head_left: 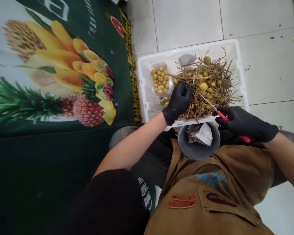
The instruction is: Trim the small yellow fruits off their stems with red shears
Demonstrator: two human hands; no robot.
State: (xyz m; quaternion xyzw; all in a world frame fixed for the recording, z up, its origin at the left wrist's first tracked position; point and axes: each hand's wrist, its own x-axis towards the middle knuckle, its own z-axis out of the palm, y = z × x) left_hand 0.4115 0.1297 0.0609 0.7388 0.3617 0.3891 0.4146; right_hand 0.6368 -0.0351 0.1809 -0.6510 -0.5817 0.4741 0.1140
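Against floor tiles [186, 23], longan twigs [218, 90] lie just right of the left hand [180, 100] pinching them, red-handled scissors [221, 115] gripped in the right hand [245, 124] slanting forward-left toward them.

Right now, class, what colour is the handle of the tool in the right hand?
The handle is pinkish red, best seen in the head view.

White characters [91, 19] on the green cover [61, 78], blue script [212, 178] on the brown apron [178, 182], none clearly legible.
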